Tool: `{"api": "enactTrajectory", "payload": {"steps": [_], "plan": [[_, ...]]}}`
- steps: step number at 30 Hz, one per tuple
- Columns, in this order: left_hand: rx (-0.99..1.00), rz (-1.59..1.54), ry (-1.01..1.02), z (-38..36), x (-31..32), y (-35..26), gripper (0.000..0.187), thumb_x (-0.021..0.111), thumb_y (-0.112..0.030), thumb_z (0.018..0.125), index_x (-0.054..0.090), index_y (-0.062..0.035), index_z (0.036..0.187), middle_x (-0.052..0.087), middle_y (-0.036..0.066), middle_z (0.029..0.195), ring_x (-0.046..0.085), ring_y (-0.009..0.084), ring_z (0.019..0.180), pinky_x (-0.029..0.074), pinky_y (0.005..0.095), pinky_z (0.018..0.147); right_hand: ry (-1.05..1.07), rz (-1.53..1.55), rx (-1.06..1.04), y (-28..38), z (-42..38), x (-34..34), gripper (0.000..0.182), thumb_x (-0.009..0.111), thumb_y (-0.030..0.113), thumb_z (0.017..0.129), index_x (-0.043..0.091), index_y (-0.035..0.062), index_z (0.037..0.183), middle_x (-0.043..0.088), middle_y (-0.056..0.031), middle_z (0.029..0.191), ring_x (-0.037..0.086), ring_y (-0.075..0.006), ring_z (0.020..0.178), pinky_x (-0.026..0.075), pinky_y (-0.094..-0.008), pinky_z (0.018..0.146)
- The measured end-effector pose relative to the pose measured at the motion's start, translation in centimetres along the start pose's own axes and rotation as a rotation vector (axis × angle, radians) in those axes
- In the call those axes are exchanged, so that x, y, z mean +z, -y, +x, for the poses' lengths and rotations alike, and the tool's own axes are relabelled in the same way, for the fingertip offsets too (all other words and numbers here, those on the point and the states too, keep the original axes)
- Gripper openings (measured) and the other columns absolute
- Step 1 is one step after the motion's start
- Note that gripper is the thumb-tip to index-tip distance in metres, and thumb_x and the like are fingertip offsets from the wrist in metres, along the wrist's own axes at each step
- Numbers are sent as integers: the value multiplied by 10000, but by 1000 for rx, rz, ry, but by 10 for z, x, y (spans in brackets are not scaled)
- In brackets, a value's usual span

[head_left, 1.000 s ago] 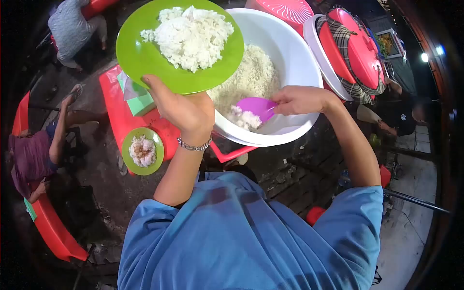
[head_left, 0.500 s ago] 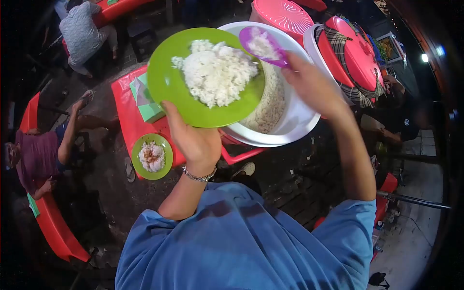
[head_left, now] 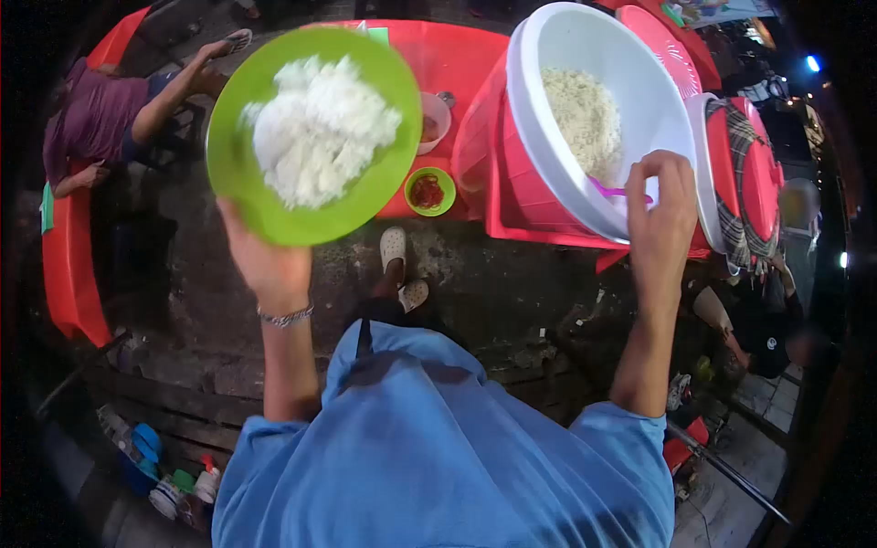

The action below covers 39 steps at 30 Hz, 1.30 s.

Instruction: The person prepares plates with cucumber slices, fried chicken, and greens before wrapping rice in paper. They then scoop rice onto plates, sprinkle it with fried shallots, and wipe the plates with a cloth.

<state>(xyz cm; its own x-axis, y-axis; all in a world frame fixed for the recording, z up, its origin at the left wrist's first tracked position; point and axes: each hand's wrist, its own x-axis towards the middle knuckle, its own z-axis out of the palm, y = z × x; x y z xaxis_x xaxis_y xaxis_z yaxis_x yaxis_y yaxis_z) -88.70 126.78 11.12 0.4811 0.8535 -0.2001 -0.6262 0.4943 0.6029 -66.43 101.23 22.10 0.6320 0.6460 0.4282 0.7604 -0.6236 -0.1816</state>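
Observation:
My left hand (head_left: 267, 265), a bracelet at its wrist, grips the near edge of a green plate (head_left: 379, 187). A mound of white rice (head_left: 320, 137) covers the plate's middle. Over the near right rim of a large white tub (head_left: 653, 110), my right hand (head_left: 662, 196) has its fingers curled at the handle of a purple rice spoon (head_left: 610, 189). The spoon's bowl end is hidden at the rice (head_left: 580, 119) inside the tub, and how firmly the fingers close on the handle is hard to see.
A small green bowl of red sauce (head_left: 427, 191) and a pale bowl (head_left: 435, 123) stand on the red table (head_left: 466, 55). To the right is a red-lidded container (head_left: 758, 173) wrapped in checked cloth. A seated person (head_left: 96, 119) is at left, another person (head_left: 767, 320) at right.
The view has turned. My left hand has carried the rice plate left, away from the tub. My right hand has lowered the purple spoon from beside the plate into the tub.

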Motion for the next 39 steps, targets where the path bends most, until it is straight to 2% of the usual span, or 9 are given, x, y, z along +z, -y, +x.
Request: {"api": "enactTrajectory", "payload": {"steps": [4, 6, 8, 11, 17, 22, 31, 34, 39], "plan": [[-61, 74, -132, -19, -116, -35, 519, 372, -370, 1028, 339, -59, 1442, 383, 124, 1467, 386, 274, 1337, 300, 444, 1130, 102, 425, -373, 73, -94, 93, 206, 669, 8, 689, 542, 25, 850, 558, -138, 889, 567, -333, 834, 485, -423, 768], [-97, 93, -230, -34, -146, -40, 532, 370, -386, 1027, 338, -56, 1442, 382, 118, 1469, 383, 276, 1339, 300, 441, 1130, 455, 480, -236, 76, -174, 188, 199, 627, 70, 724, 585, 31, 915, 558, -141, 993, 550, -304, 991, 489, -414, 810], [-127, 102, -322, -50, -168, -40, 544, 367, -402, 1025, 337, -53, 1441, 381, 112, 1471, 381, 277, 1340, 301, 438, 1130, 1100, -18, -214, 43, -268, 258, 191, 482, 134, 865, 602, 9, 946, 609, -175, 1032, 557, -338, 1069, 485, -448, 838], [-154, 107, -283, -46, -189, -27, 568, 375, -428, 1017, 345, -47, 1437, 394, 109, 1464, 385, 273, 1335, 308, 432, 1122, 1099, 196, 138, 67, -202, 254, 201, 456, 108, 881, 602, -2, 964, 634, -205, 982, 600, -365, 992, 485, -475, 822], [-568, 89, -85, 30, -204, 12, 580, 349, -452, 1017, 375, -35, 1419, 436, 100, 1435, 430, 245, 1300, 335, 396, 1093, 96, 652, 233, 49, -22, 373, 203, 521, 181, 884, 624, 21, 954, 636, -229, 948, 614, -414, 878, 497, -493, 750], [-820, 173, -19, 110, -197, 68, 539, 367, -400, 1026, 401, -5, 1393, 491, 119, 1379, 504, 241, 1232, 406, 378, 1045, 784, 98, 654, 49, 60, 439, 294, 554, 190, 835, 687, -9, 1005, 674, -225, 1021, 657, -366, 965, 511, -450, 826], [-938, 163, 52, 163, -193, 131, 507, 398, -340, 1027, 391, 13, 1391, 477, 120, 1390, 476, 227, 1259, 373, 370, 1070, 620, -128, 617, 30, 47, 465, 218, 507, 85, 847, 708, 3, 876, 676, -253, 962, 675, -381, 908, 546, -457, 789], [-975, 179, 55, 171, -193, 131, 506, 388, -344, 1030, 385, 6, 1395, 468, 112, 1399, 475, 227, 1260, 375, 371, 1068, 785, -155, 171, 39, 47, 440, 218, 524, 98, 811, 722, 9, 794, 693, -215, 853, 697, -352, 809, 557, -457, 690], [-1027, 158, 94, 177, -183, 125, 504, 388, -350, 1029, 391, 0, 1392, 477, 103, 1389, 473, 222, 1259, 379, 363, 1062, 789, -254, 232, 29, 57, 416, 217, 526, 91, 809, 738, 46, 808, 701, -187, 856, 705, -307, 802, 555, -428, 644]]}}
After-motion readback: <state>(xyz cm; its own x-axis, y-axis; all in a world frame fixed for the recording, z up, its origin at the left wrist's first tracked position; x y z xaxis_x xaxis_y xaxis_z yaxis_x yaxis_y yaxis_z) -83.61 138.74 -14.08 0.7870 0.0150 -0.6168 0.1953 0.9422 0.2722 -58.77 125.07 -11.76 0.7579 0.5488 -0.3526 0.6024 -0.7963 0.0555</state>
